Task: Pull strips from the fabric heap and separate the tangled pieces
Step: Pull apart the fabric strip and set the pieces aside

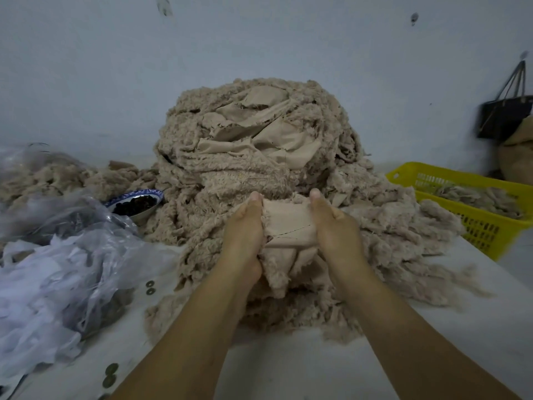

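L hand (245,226) & R hand (334,229) grip strip (288,223) (taut) at heap (253,145).

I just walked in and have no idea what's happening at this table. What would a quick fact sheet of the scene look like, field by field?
Activity: a person working a piece loose from tangled beige fleece
Left hand: grips the left end of the fabric piece
Right hand: grips its right end
Fabric heap: tall, just behind the hands, on the table
Yellow basket: right, holds some scraps
Bowl: left of heap, dark contents
Plastic bags: far left
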A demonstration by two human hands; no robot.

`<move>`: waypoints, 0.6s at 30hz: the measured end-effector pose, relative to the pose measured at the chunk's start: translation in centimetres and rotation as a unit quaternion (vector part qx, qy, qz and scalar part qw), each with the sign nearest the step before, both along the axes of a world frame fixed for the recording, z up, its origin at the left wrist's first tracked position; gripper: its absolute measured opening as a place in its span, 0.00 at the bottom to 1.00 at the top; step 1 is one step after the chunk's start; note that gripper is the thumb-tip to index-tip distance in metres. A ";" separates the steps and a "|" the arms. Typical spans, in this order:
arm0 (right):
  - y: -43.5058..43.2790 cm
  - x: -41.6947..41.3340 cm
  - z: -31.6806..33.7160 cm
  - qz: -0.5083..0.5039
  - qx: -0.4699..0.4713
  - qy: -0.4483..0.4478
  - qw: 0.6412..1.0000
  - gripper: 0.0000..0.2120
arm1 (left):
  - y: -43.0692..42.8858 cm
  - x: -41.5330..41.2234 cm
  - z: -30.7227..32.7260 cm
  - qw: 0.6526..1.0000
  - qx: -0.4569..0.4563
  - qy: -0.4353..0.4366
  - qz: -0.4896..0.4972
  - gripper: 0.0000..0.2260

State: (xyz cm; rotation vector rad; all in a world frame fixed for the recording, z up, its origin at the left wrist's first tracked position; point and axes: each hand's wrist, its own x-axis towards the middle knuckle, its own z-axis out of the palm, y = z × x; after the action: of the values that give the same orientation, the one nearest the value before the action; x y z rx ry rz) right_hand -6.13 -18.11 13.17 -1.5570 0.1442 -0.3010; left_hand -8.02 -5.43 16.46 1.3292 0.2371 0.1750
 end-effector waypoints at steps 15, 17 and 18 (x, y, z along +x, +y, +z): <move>-1.1 -0.1 0.2 0.028 -0.003 -0.009 1.000 0.30 | 0.3 0.1 0.1 0.999 -0.041 0.005 -0.029 0.13; -0.9 -0.4 -0.3 0.106 0.072 0.017 0.992 0.39 | 0.3 0.2 0.1 0.996 -0.072 0.003 -0.044 0.15; -0.8 -0.5 -0.5 0.147 0.118 0.034 0.982 0.46 | 0.3 0.1 0.1 0.995 -0.087 0.003 -0.054 0.15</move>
State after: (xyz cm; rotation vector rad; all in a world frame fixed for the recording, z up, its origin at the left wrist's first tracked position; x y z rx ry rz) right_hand -6.64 -18.94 12.69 -1.3319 0.0002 0.0027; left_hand -7.87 -5.11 16.58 1.1662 0.1801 0.0575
